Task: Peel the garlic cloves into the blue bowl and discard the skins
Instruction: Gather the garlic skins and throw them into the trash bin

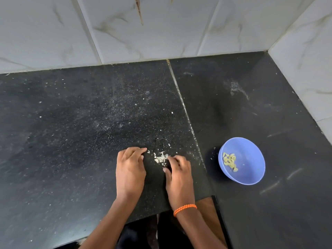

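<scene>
Garlic skins (161,158): small pale heap on the counter (71,141), between both hands; likely papery, near weightless, easily scattered, best raked together and pinched. Left hand (130,168), at nine o'clock: fingers curled, empty. Right hand (177,174), at four o'clock: fingertips touching the heap. Blue bowl (251,169), three o'clock, well apart: holds peeled cloves (230,161).

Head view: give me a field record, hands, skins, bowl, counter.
left hand: on the counter, fingers curled, beside the skins; grip unclear
right hand: fingertips at the skins, orange wrist band; grip unclear
skins: small pale pile between the hands, bits scattered around
bowl: blue, right of the hands, apart from them
cloves: peeled, clustered in the bowl's left part
counter: black stone, speckled with crumbs
wall: marbled white tiles
</scene>
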Tool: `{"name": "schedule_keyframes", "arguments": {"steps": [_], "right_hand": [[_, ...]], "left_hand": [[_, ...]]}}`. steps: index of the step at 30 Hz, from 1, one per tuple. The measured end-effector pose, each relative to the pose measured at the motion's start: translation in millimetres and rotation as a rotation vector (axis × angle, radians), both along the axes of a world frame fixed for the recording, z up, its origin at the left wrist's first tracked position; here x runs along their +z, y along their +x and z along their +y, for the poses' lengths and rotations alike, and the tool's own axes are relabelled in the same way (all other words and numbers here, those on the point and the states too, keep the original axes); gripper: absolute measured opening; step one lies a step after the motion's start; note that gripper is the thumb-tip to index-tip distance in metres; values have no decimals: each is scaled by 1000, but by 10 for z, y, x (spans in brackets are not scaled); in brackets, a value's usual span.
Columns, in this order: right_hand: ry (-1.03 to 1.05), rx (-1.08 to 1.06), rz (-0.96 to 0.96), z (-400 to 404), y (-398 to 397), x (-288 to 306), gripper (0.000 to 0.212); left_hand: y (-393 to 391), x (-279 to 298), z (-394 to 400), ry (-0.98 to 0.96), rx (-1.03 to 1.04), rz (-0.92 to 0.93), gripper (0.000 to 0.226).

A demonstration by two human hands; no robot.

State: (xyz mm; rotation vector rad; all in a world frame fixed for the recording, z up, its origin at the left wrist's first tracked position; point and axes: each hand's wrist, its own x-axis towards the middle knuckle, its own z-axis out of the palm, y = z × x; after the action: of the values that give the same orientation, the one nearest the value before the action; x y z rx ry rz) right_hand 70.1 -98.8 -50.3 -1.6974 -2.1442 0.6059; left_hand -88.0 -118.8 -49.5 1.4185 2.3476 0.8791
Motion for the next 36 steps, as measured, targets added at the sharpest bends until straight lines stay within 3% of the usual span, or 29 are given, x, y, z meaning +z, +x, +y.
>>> {"name": "schedule_keyframes", "arguments": {"steps": [3, 12, 19, 25, 30, 36], "right_hand": [[20, -55, -8, 29, -186, -53, 37], [-9, -15, 36, 275, -212, 23, 36], [84, 362, -154, 257, -267, 20, 67], [194, 519, -270, 230, -116, 0, 53], [275, 539, -281, 175, 55, -16, 51], [321, 550, -373, 150, -3, 13, 32]], "left_hand": [[95, -9, 26, -57, -42, 99, 28], [125, 1, 64, -16, -46, -53, 24], [0, 19, -2, -31, 72, -43, 23], [11, 23, -55, -6, 76, -35, 20], [58, 34, -85, -11, 70, -50, 20], [124, 53, -109, -1, 64, -96, 20]]}}
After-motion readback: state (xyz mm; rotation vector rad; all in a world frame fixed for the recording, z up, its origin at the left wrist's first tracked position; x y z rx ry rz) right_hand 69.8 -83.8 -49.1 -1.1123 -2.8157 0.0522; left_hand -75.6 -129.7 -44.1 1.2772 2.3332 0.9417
